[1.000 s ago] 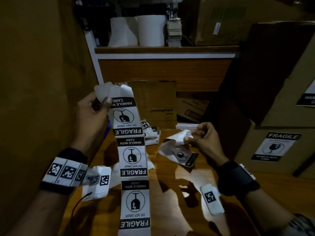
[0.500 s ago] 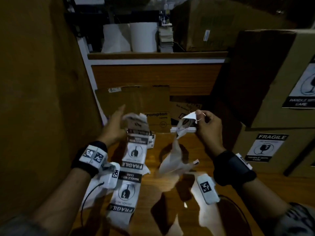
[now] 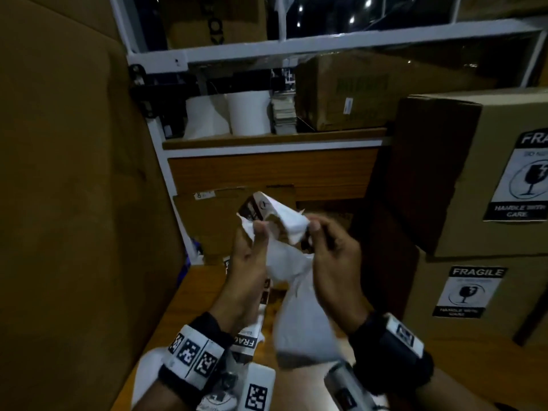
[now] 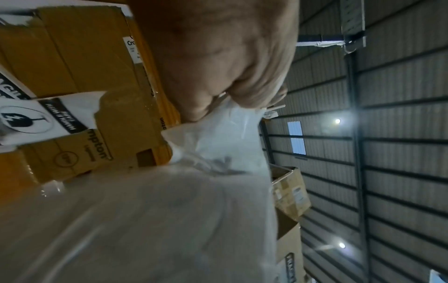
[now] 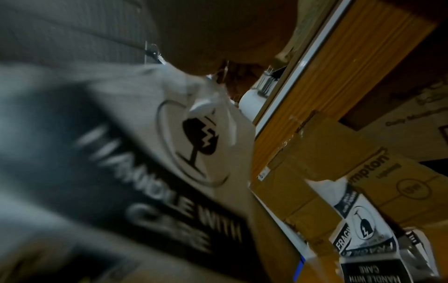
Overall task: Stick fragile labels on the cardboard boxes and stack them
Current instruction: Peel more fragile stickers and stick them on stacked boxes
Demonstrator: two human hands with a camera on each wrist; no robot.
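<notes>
Both hands are raised over the wooden table [image 3: 195, 295], holding one fragile label [image 3: 281, 223] between them. My left hand [image 3: 255, 241] pinches its left edge and my right hand [image 3: 318, 235] pinches its right edge. White backing paper [image 3: 302, 321] hangs down from the label between my wrists. The right wrist view shows the label's [image 5: 194, 137] printed face with the broken-glass symbol, blurred. A strip of more fragile labels [image 3: 246, 342] lies on the table under my left wrist. Two stacked cardboard boxes [image 3: 462, 295] at the right each carry a stuck fragile label [image 3: 471, 292].
A large brown box wall [image 3: 74, 203] rises on the left. Smaller Crompton cartons [image 3: 213, 221] stand behind the table. A shelf [image 3: 275, 137] behind holds white paper rolls [image 3: 249, 114] and another carton [image 3: 350, 93].
My left hand let the label strip drop to the table and rose to meet my right hand. Both now hold the single label higher up; the view tilted upward.
</notes>
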